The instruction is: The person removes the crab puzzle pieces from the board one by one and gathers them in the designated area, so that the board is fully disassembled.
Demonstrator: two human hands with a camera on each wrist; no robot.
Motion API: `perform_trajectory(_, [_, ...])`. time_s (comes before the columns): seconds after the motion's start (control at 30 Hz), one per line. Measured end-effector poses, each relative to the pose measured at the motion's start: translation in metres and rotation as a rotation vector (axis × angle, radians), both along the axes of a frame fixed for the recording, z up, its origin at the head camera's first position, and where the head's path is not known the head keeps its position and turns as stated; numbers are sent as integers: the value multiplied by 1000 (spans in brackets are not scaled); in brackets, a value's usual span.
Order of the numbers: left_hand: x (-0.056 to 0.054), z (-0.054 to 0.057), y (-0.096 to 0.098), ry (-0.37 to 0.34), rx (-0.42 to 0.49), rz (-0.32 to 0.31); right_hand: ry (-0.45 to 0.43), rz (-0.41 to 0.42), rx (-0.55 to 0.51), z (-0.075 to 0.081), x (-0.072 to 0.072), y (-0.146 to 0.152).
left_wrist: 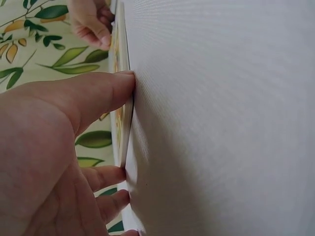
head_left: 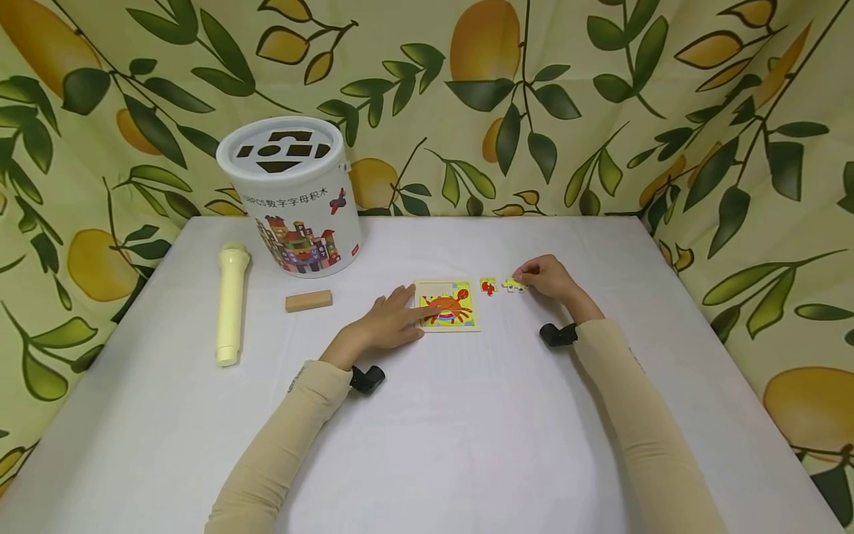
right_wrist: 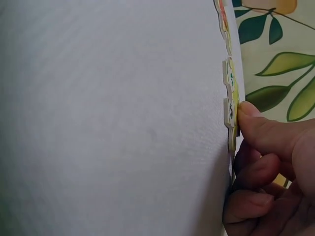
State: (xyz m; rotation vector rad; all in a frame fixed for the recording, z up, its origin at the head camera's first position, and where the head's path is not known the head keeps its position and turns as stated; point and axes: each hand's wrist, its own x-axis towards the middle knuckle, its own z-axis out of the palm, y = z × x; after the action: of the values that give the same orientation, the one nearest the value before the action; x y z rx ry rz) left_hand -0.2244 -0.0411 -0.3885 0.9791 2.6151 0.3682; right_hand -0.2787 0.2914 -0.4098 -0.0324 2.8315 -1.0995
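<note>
A square wooden jigsaw puzzle with a red crab picture lies flat on the table; bare wood shows along its top edge. My left hand rests at its left side, index finger stretched over the crab and thumb at the near edge. To the right of the board lies a red-and-yellow puzzle piece. Beside that is a yellow puzzle piece with eyes. My right hand pinches this yellow piece at its right end, with the thumb on it and the other fingers curled below.
A white lidded bucket with shaped holes in its top stands at the back left. Near it lie a wooden block and a cream microphone-shaped object. A patterned curtain hangs behind the white table.
</note>
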Motion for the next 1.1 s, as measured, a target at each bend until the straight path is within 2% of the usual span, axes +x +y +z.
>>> perform_trajectory(0.33, [0, 0, 0, -1, -3, -2, -4, 1, 1, 6, 2, -2])
perform_trajectory(0.57, [0, 0, -1, 6, -1, -5, 11, 118, 9, 17, 3, -42])
perform_trajectory(0.7, [0, -1, -1, 7, -2, -7, -6, 206, -7, 17, 7, -71])
perform_trajectory(0.77, [0, -1, -1, 9, -2, -6, 12, 257, 0, 16, 9, -82])
perform_trajectory(0.97, [-1, -1, -1, 17, 4, -9, 73, 344, 100, 12, 12, -97])
perform_trajectory(1.1, [-1, 0, 0, 19, -3, -11, 89, 346, 125, 12, 13, -99])
